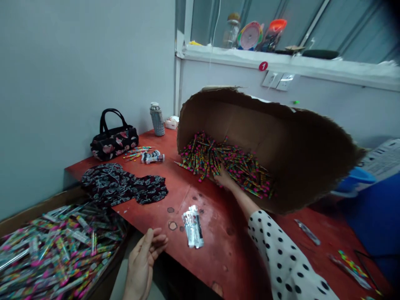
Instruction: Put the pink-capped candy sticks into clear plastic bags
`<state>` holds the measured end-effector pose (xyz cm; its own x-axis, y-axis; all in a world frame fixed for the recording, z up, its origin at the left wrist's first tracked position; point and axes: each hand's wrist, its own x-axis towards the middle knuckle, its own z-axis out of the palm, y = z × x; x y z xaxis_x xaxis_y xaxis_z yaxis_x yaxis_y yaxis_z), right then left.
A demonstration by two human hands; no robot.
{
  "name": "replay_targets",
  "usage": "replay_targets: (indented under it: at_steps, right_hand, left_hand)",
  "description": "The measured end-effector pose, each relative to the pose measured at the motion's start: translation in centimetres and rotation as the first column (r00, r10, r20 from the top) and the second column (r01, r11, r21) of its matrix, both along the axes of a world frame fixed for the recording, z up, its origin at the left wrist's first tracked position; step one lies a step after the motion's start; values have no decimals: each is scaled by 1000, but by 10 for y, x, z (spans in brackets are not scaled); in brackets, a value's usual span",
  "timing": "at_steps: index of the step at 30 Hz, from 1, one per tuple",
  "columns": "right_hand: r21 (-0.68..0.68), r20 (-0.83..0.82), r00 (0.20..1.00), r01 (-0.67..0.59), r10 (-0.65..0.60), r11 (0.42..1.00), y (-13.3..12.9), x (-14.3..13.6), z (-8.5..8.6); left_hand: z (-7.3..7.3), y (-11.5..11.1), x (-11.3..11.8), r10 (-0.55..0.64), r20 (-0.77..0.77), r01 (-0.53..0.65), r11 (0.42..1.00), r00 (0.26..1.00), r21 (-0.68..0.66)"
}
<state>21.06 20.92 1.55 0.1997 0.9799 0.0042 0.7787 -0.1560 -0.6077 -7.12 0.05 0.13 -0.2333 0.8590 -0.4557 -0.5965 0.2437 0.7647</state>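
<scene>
Colourful pencils with pink ends (237,162) lie heaped inside a large cardboard box (262,125) tipped on its side, its opening facing me. My right hand (223,179) reaches to the front edge of the heap, one finger extended among the pencils; its other fingers are mostly hidden, and no held pencil can be made out. Palm up and fingers slightly curled, my left hand (146,254) is empty beside the table's front edge. Silvery packets (193,227) lie on the red table (178,187) between my hands.
Wrapped pencil packs (62,250) fill a carton at lower left. A patterned cloth (121,183), a floral handbag (114,139), loose pencils, a white packet (152,157) and a flask (157,119) are on the table's left. Blue containers (356,179) stand at right. A long packet (308,232) lies at right.
</scene>
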Motion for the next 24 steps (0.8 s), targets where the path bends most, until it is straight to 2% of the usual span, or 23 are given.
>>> replay_targets:
  at_steps: [2,6,11,14,17,22,24]
  right_hand:
    - [15,-189,982,-23,25,1000,-22,15,1]
    - [41,-515,854,-62,74,997,-65,39,3]
    - [94,-716,690,-59,108,994,-113,48,13]
    - [173,-814,563,0,143,985,-140,43,19]
    - [245,-882,431,70,192,967,-164,35,24]
    - [275,-914,351,166,204,947,-197,31,26]
    - [265,-929,312,196,196,944,-207,37,26]
  left_hand:
    - [-1,0,1,-3,-6,3,1000,1000,-1]
    - [4,1,16,-47,-13,47,999,999,25]
    - [17,7,53,-213,-62,218,971,975,96]
    - [24,17,84,-339,-133,356,924,931,138]
    - [29,29,124,-417,-205,457,863,885,218]
    - [31,36,195,-557,-167,578,738,813,349]
    - [32,32,212,-545,-259,603,698,798,387]
